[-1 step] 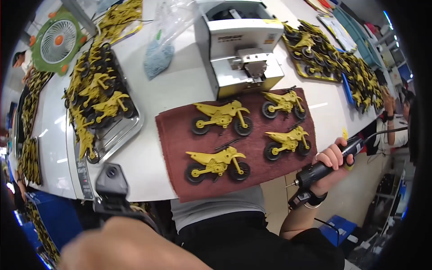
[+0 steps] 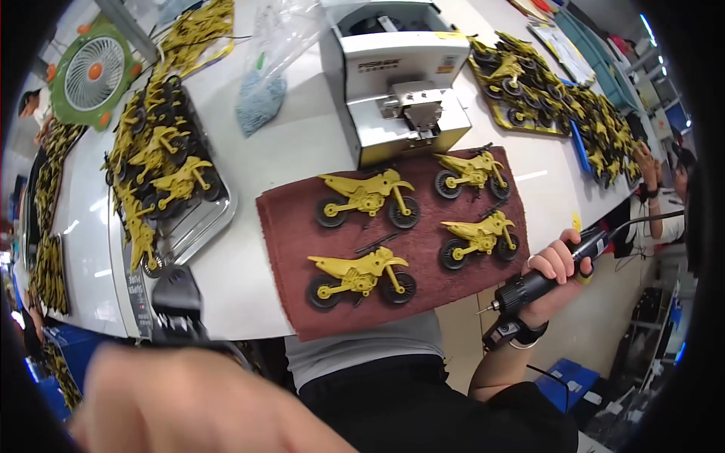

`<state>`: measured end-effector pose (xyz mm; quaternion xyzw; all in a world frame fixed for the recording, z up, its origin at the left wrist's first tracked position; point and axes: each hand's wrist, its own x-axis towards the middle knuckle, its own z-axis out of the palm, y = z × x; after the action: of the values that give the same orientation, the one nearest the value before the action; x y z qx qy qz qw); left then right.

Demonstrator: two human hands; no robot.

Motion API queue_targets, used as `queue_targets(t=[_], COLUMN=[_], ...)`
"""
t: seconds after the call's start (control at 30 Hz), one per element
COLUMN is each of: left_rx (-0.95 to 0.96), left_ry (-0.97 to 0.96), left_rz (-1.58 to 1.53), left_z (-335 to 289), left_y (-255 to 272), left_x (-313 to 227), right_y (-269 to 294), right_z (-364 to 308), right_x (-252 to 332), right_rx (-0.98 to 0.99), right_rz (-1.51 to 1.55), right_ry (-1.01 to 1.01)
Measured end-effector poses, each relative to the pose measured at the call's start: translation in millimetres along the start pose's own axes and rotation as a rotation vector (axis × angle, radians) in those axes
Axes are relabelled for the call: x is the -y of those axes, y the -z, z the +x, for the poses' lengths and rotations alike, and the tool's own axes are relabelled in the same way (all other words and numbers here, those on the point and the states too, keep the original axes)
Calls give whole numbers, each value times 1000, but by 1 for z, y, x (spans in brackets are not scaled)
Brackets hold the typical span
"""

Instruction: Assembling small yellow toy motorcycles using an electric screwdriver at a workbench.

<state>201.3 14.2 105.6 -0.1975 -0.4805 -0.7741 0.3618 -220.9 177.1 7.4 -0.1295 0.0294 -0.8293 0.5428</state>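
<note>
My right hand (image 2: pixel 555 268) grips a black corded electric screwdriver (image 2: pixel 522 293), its thin bit pointing left, just off the right front corner of a folded maroon towel (image 2: pixel 287 249). Several yellow toy motorcycles with black wheels lie on their sides on this towel; among them are a front left one (image 2: pixel 361 273) and a front right one (image 2: pixel 481 240). Close to the camera at lower left, my left hand (image 2: pixel 174 400) is blurred and its fingers do not show clearly. A black device (image 2: pixel 178 298) on a strap sits by it.
A metal tray (image 2: pixel 215 226) heaped with toy motorcycles stands at left, near a green fan (image 2: pixel 94 72). Behind the towel is a grey-white machine (image 2: pixel 408 68). Another motorcycle pile (image 2: pixel 529 90) lies at back right. A bag of light-blue pieces (image 2: pixel 260 102) rests left of the machine.
My left hand has shifted slightly and the black device beside it has tilted. The whole view has moved a little. My right hand keeps its hold on the screwdriver.
</note>
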Motion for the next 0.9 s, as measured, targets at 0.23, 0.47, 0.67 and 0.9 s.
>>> queue_targets(t=[0.23,0.47,0.67,0.9], left_rx=[-120,46,-120,-195], left_ry=[411,407,375,346], left_rz=[1683,1931,1739,1662], left_z=[73,48,37,30], left_y=[45,64,69,74], left_x=[111,156,163,164], right_y=[-26,-98,-120,-112], right_z=[23,91,143,165], right_x=[11,-23,-66,-113], right_rx=[85,369,620,570], right_rz=[-131,-625,-785,-1040], right_ry=[24,127,149,116])
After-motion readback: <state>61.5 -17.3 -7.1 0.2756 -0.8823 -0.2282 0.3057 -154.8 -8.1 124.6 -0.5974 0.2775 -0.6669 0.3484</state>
